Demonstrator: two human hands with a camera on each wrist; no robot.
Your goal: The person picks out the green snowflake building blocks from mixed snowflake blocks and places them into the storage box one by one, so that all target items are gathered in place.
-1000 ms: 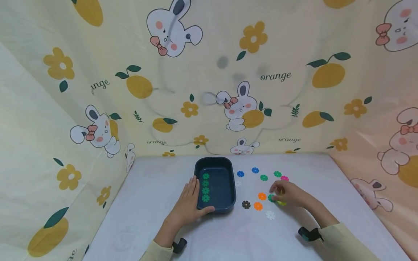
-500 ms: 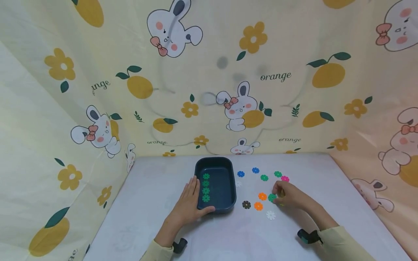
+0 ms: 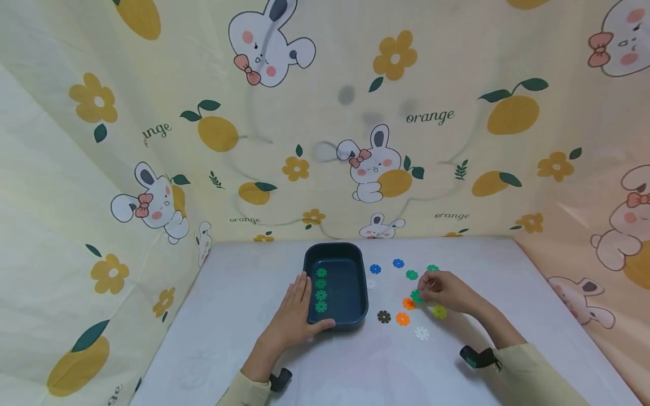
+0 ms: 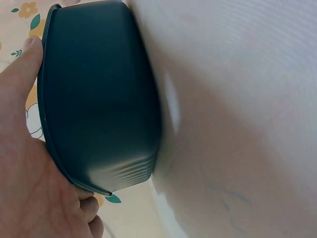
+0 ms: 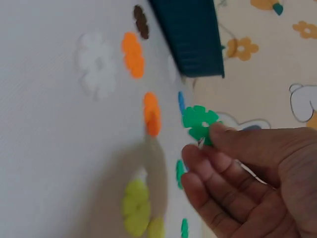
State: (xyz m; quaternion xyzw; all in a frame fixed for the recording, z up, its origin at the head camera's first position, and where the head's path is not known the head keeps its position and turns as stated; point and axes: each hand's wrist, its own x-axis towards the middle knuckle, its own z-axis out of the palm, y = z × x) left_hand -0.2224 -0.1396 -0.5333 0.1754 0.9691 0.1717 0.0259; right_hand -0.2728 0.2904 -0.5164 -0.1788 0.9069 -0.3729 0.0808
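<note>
A dark blue tray (image 3: 347,287) stands on the white table with several green flower-shaped discs (image 3: 321,283) lined up along its left side. My left hand (image 3: 289,316) rests against the tray's left rim, fingers straight and thumb spread along the near edge; the left wrist view shows the tray's outer wall (image 4: 99,94) beside the palm. To the right of the tray, my right hand (image 3: 451,290) pinches a green flower-shaped disc (image 5: 198,120) between thumb and fingers, held above the table. Beneath and beside it lie orange discs (image 3: 403,319) and a yellow disc (image 3: 439,312).
More loose discs are scattered right of the tray: blue ones (image 3: 398,263), green ones (image 3: 412,274), a brown one (image 3: 383,317) and a white one (image 3: 422,333). A patterned cloth (image 3: 304,113) hangs behind the table.
My right hand has picked the green disc up off the table and moved it slightly up and to the left, uncovering the yellow disc. My left hand stays on the tray.
</note>
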